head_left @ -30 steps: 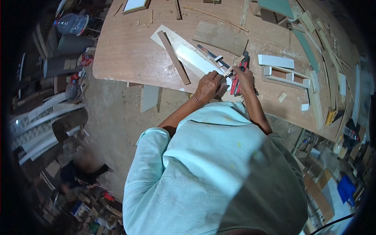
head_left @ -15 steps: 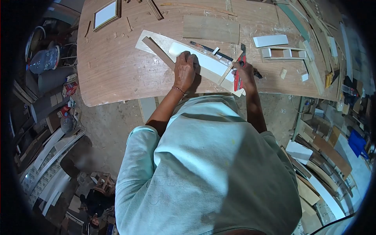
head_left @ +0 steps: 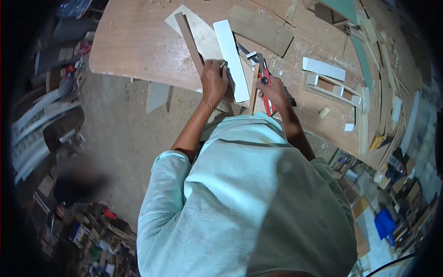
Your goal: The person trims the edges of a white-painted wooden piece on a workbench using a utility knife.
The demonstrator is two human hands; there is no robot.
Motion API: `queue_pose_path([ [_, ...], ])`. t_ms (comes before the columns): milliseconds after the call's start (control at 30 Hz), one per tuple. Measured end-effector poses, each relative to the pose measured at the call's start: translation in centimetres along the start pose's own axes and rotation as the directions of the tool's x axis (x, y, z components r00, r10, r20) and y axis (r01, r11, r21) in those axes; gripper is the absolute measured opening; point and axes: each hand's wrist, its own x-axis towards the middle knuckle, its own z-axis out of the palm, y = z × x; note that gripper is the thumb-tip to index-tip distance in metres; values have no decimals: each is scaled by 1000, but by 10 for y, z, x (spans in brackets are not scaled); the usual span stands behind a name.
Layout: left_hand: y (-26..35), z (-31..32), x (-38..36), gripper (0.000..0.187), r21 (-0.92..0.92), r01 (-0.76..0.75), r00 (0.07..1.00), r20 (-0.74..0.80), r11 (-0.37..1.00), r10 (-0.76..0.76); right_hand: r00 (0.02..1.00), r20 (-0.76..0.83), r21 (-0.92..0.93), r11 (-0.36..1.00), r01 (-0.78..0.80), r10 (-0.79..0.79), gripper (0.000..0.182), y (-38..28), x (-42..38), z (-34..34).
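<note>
My left hand [head_left: 214, 83] is closed at the edge of the workbench, beside the lower end of a brown wooden strip [head_left: 188, 39]. A small pale bit shows between its thumb and finger, too small to name. Right of that hand lies a long white panel [head_left: 231, 60], overlapping a thin pale board [head_left: 201, 33]. My right hand [head_left: 275, 91] is closed around a red-and-black tool [head_left: 265, 74] with a dark bar, perhaps a clamp. Its fingers partly hide the tool. A narrow wooden stick [head_left: 254, 90] stands close to the left of these fingers.
A brown flat board [head_left: 260, 30] lies farther back on the workbench [head_left: 134, 41]. To the right are another white panel [head_left: 324, 68] and a small compartmented wooden frame [head_left: 333, 90]. Long offcuts [head_left: 383, 92] line the right side. Stacked scrap [head_left: 101, 244] covers the lower-left floor.
The view has swung round, so the bench appears turned. My left hand has come off the white panel to its left side. My right hand still grips the red-and-black tool.
</note>
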Motion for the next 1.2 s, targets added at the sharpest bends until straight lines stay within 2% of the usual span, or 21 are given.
queue_pose_path([
  [33, 2, 2, -14, 13, -55, -20, 999, -37, 998, 18, 1000, 27, -7, 1000, 4, -4, 21, 1, 3, -2],
  [100, 12, 12, -40, 13, -267, 186, 982, 18, 946, -188, 996, 53, 40, 996, 77, -79, 21, -1, 5, -5],
  [200, 23, 26, -68, 21, -404, 344, 934, 53, 848, -353, 987, 124, 76, 993, 89, -98, 17, -8, 6, 1],
  [267, 28, 30, -78, 22, -414, 357, 926, 43, 837, -374, 973, 130, 94, 979, 179, -190, 17, 0, 15, 11],
  [300, 31, 30, -79, 23, -425, 346, 930, 35, 836, -367, 972, 145, 85, 981, 173, -184, 17, -2, 17, 15],
  [333, 32, 29, -79, 23, -426, 422, 901, 98, 800, -422, 966, 158, 82, 978, 192, -203, 18, -5, 18, 20],
  [367, 27, 32, -79, 23, -429, 430, 896, 95, 794, -434, 960, 170, 81, 974, 210, -221, 18, -7, 20, 25],
  [400, 24, 32, -76, 21, -509, 436, 886, 101, 742, -452, 945, 166, 24, 959, 281, -281, 21, -9, 21, 29],
  [467, 19, 29, -76, 17, -617, 445, 867, 116, 649, -485, 962, 141, -44, 969, 243, -235, 19, -12, 21, 31],
  [533, 9, 26, -78, 15, -622, 459, 846, 88, 634, -526, 975, 16, -129, 967, 220, -220, 20, -13, 16, 35],
  [567, 3, 26, -74, 14, -630, 460, 831, 57, 625, -554, 973, 18, -126, 964, 232, -232, 20, -12, 17, 34],
  [600, -1, 27, -74, 14, -664, 413, 827, -13, 623, -562, 946, -25, -272, 912, 306, -324, 22, -11, 18, 31],
  [633, -6, 28, -73, 14, -664, 405, 832, -17, 629, -554, 908, -57, -414, 837, 357, -415, 25, -9, 20, 30],
  [700, -12, 28, -74, 15, -576, 465, 798, -56, 672, -600, 880, -88, -441, 810, 386, -467, 30, -11, 28, 33],
  [767, -14, 29, -72, 16, -579, 463, 801, -51, 671, -597, 831, -66, -547, 717, 433, -552, 30, -16, 32, 35],
  [833, -13, 32, -73, 17, -589, 454, 802, -59, 669, -595, 810, -57, -542, 700, 465, -583, 29, -18, 35, 40],
  [900, -12, 35, -72, 13, -558, 522, 795, 43, 646, -605, 787, -40, -514, 688, 513, -616, 28, -17, 42, 44],
  [933, -13, 37, -72, 13, -541, 509, 802, 15, 669, -598, 769, -36, -516, 671, 533, -638, 28, -21, 47, 46],
  [1033, -4, 36, -69, 12, -703, 502, 779, 115, 503, -616, 743, -9, -602, 597, 531, -669, 26, -27, 48, 48],
  [1133, 0, 36, -66, 12, -666, 491, 791, 71, 561, -608, 753, 47, -606, 580, 544, -657, 26, -35, 50, 49],
  [1200, -4, 40, -63, 12, -658, 484, 786, 37, 577, -617, 818, 37, -577, 656, 487, -575, 26, -39, 49, 51],
])
